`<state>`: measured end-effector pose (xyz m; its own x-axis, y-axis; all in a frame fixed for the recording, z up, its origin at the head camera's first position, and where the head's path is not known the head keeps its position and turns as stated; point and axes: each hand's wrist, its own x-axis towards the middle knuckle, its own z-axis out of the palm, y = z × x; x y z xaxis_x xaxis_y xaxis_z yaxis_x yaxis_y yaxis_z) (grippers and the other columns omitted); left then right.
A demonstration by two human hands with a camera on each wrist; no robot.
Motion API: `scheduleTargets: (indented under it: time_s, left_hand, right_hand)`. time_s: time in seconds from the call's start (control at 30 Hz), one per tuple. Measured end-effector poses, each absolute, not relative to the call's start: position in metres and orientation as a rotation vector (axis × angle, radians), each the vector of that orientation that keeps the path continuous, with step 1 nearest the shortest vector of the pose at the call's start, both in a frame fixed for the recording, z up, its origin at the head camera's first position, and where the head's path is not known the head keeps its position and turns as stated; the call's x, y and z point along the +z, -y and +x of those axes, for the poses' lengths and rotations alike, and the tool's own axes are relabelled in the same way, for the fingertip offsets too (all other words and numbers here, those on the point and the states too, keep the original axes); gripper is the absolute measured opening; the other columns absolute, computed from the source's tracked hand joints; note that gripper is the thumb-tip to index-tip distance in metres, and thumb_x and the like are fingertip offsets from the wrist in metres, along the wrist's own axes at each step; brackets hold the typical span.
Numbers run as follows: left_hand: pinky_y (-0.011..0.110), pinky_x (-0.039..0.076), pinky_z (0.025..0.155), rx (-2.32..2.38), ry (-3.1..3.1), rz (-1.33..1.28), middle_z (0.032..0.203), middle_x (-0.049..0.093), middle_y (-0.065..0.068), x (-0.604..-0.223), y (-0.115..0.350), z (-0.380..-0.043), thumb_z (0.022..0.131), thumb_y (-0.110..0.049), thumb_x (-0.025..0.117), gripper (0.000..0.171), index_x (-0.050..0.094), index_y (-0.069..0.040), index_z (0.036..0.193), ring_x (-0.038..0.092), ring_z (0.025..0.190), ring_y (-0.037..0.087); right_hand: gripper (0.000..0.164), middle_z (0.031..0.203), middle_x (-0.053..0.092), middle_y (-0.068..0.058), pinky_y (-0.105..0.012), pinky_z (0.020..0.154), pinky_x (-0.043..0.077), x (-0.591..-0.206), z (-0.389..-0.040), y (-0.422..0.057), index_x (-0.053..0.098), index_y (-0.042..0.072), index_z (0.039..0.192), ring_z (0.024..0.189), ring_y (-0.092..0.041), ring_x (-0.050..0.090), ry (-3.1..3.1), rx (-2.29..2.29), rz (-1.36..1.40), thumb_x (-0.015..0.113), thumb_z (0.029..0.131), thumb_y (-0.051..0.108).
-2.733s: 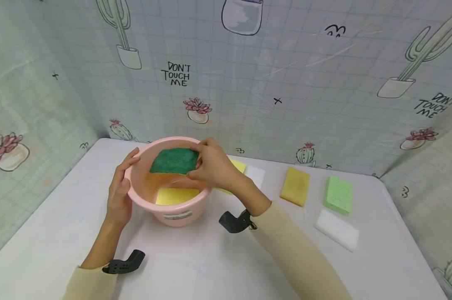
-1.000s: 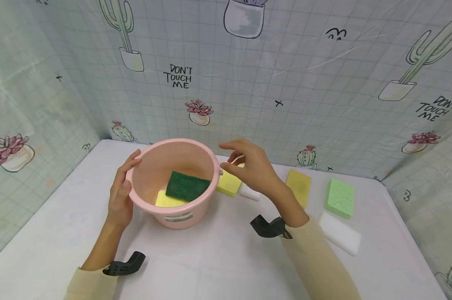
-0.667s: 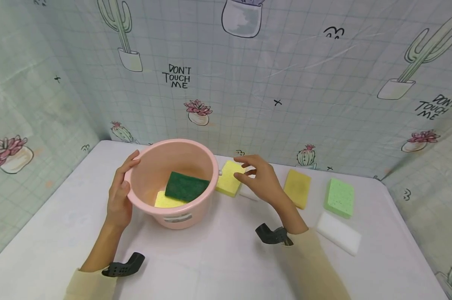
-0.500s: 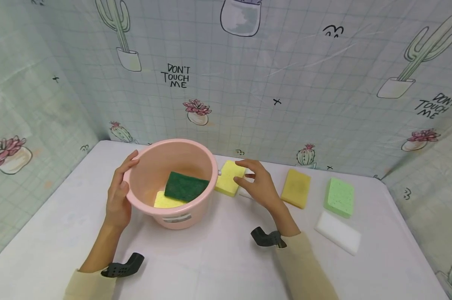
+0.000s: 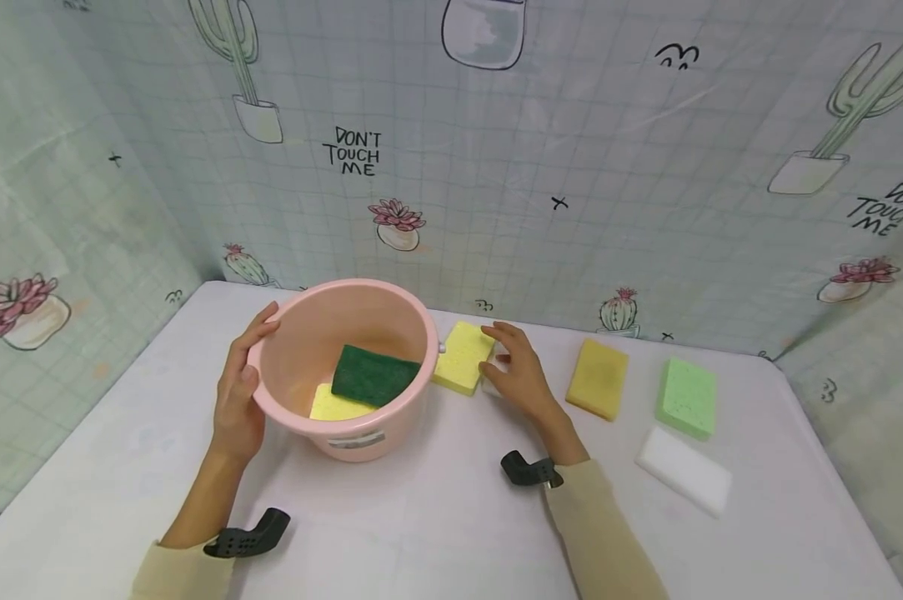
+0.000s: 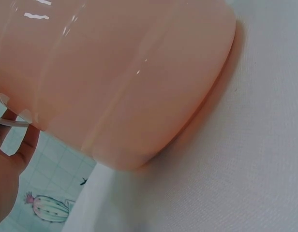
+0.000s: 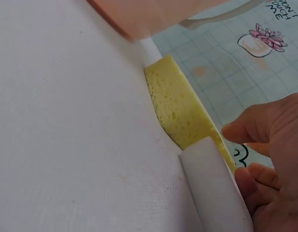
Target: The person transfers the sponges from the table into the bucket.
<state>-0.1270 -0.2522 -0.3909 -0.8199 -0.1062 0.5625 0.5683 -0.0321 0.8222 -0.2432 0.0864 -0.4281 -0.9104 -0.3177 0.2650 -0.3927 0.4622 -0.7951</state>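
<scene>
My left hand point(image 5: 239, 400) grips the left rim of a pink bucket point(image 5: 402, 429), fingers over the edge and thumb against the outer side. Inside the bucket a dark green scouring pad point(image 5: 376, 375) partly covers a yellow sponge point(image 5: 337, 403). To the right of the bucket, another yellow sponge point(image 5: 460, 360) lies on the table beside a white sponge point(image 7: 214, 186). Over the white one hovers my right hand point(image 5: 522, 371), hiding most of it in the head view. Its fingers are bent loosely and spread, fingertips close to both sponges, nothing held.
Farther right on the white table point(image 5: 451, 517) lie a darker yellow sponge point(image 5: 598, 379), a light green sponge point(image 5: 687, 398) and a second white sponge point(image 5: 684, 471). A cloth backdrop point(image 5: 571, 125) with cactus prints rises behind the table and at both sides.
My right hand has let go of the green scouring pad, which now lies in the bucket, then moved right and down to the yellow and white sponges. The left hand has stayed on the rim.
</scene>
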Motion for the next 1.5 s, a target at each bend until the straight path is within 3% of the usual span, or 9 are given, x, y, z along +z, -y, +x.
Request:
scheduleTargets:
  time_s: [0.2, 0.47, 0.6, 0.77, 1.17, 1.4, 1.5]
  left_hand:
    - [0.025, 0.032, 0.105, -1.907, 1.768, -0.492, 0.154, 0.023, 0.012, -0.391, 0.253, -0.127, 0.096, -0.027, 0.042, 0.049, 0.045, -0.004, 0.138, 0.02, 0.139, 0.028]
    - [0.024, 0.034, 0.104, -1.905, 1.759, -0.501, 0.154, 0.023, 0.013, -0.391, 0.253, -0.127, 0.095, -0.028, 0.043, 0.049, 0.045, -0.004, 0.138, 0.021, 0.139, 0.029]
    - [0.024, 0.035, 0.104, -1.909, 1.756, -0.507, 0.154, 0.023, 0.013, -0.39, 0.253, -0.127, 0.096, -0.029, 0.044, 0.049, 0.045, -0.004, 0.138, 0.021, 0.139, 0.029]
    - [0.024, 0.035, 0.104, -1.914, 1.753, -0.503, 0.154, 0.024, 0.013, -0.389, 0.253, -0.128, 0.096, -0.028, 0.044, 0.048, 0.046, -0.005, 0.138, 0.021, 0.139, 0.029]
    - [0.024, 0.032, 0.105, -1.908, 1.77, -0.491, 0.154, 0.023, 0.012, -0.393, 0.253, -0.126, 0.096, -0.029, 0.043, 0.049, 0.045, -0.005, 0.138, 0.02, 0.139, 0.028]
    - [0.024, 0.032, 0.105, -1.91, 1.784, -0.469, 0.154, 0.024, 0.011, -0.392, 0.252, -0.126, 0.095, -0.03, 0.044, 0.049, 0.046, -0.005, 0.138, 0.019, 0.14, 0.028]
    - [0.025, 0.032, 0.105, -1.912, 1.79, -0.455, 0.154, 0.024, 0.011, -0.392, 0.251, -0.126, 0.095, -0.03, 0.044, 0.05, 0.046, -0.005, 0.138, 0.02, 0.139, 0.028]
  right_hand:
    - [0.064, 0.151, 0.03, -0.014, -0.038, 0.096, 0.046, -0.428, -0.246, -0.088, 0.043, 0.005, 0.142, 0.129, -0.028, 0.041, 2.721, 1.405, 0.649, 0.066, 0.083, -0.002]
    - [0.064, 0.155, 0.025, -0.008, -0.042, 0.098, 0.043, -0.428, -0.247, -0.092, 0.038, 0.009, 0.146, 0.12, -0.031, 0.05, 2.798, 1.371, 0.728, 0.056, 0.086, -0.004]
    - [0.066, 0.157, 0.021, -0.009, -0.043, 0.102, 0.039, -0.427, -0.247, -0.091, 0.035, 0.01, 0.148, 0.13, -0.031, 0.042, 2.821, 1.33, 0.778, 0.055, 0.086, -0.003]
    - [0.063, 0.156, 0.022, -0.013, -0.042, 0.104, 0.037, -0.425, -0.246, -0.09, 0.038, 0.008, 0.146, 0.137, -0.03, 0.031, 2.814, 1.288, 0.815, 0.057, 0.086, -0.001]
    - [0.061, 0.153, 0.028, -0.011, -0.039, 0.102, 0.04, -0.419, -0.242, -0.099, 0.047, 0.005, 0.14, 0.134, -0.029, 0.037, 2.819, 1.215, 0.897, 0.063, 0.081, -0.002]
    - [0.066, 0.154, 0.029, -0.005, -0.041, 0.092, 0.046, -0.414, -0.239, -0.101, 0.047, 0.012, 0.142, 0.114, -0.027, 0.051, 2.873, 1.17, 0.943, 0.067, 0.08, 0.001]
    - [0.067, 0.153, 0.029, -0.007, -0.04, 0.086, 0.047, -0.413, -0.237, -0.101, 0.047, 0.011, 0.142, 0.11, -0.027, 0.049, 2.881, 1.13, 0.981, 0.068, 0.079, 0.001]
